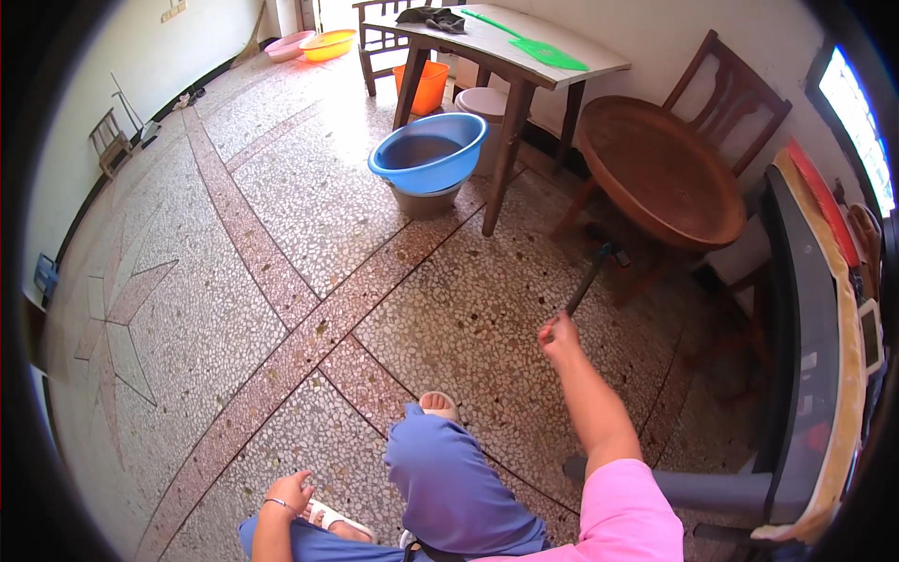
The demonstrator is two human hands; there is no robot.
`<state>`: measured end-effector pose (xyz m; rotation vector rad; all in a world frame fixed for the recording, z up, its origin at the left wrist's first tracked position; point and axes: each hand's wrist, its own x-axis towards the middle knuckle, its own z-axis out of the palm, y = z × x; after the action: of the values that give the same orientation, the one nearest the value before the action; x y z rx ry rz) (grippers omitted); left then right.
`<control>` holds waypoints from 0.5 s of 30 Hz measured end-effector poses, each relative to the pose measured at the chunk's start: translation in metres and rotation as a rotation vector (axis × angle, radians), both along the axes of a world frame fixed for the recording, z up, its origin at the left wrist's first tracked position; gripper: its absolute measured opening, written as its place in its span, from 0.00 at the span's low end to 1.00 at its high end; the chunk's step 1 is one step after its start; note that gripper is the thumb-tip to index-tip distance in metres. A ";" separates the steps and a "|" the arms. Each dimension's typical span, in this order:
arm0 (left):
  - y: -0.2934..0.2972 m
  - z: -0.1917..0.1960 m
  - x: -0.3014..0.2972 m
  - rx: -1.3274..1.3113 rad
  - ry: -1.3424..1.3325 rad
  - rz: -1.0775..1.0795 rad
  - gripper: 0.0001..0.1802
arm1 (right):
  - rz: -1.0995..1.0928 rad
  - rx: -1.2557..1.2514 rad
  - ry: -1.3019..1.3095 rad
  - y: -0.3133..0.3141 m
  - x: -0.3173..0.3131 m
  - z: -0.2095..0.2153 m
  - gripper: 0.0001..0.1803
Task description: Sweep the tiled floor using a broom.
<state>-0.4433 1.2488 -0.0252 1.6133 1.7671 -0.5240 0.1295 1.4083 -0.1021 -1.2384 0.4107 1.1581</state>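
Note:
My right hand (pixel 559 337) is closed round the dark handle of a hammer (pixel 586 286), held out ahead of me. The hammer's head is up near the legs of a wooden chair (pixel 721 103), under a large round brown tray (pixel 655 169) that rests on the seat. Over my left thigh hangs my left hand (pixel 291 493), with a bracelet at the wrist. Its fingers are loosely bent and apart, and I see nothing in them.
A blue basin (pixel 431 155) sits on another vessel beside a wooden table (pixel 590 58). A green fly swatter (pixel 548 54) and a dark cloth (pixel 431 19) lie on top. An orange bucket (pixel 423 89) stands behind. Right of me is a grey machine (pixel 805 356).

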 end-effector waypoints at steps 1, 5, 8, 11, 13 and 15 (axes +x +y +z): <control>0.007 0.003 0.007 -0.017 -0.010 0.003 0.22 | 0.034 0.022 -0.001 0.003 0.027 -0.008 0.17; 0.024 0.001 0.012 -0.058 -0.026 0.042 0.22 | 0.087 -0.124 -0.369 -0.012 0.151 -0.031 0.17; 0.040 -0.014 0.020 -0.051 -0.010 -0.017 0.22 | 0.153 -0.592 -0.808 -0.040 0.204 -0.040 0.18; 0.043 -0.018 0.017 -0.032 0.028 -0.054 0.22 | 0.308 -0.331 -0.543 -0.023 0.116 -0.040 0.18; 0.054 -0.027 0.027 -0.046 0.036 -0.076 0.22 | 0.267 -0.346 -0.475 -0.020 0.051 -0.034 0.16; 0.070 -0.029 0.043 -0.071 0.050 -0.119 0.22 | 0.386 -0.368 -0.532 -0.038 -0.004 -0.022 0.10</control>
<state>-0.4000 1.3188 -0.0538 1.6762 1.6760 -0.6814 0.1259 1.3703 -0.1237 -1.9449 -0.0267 1.0387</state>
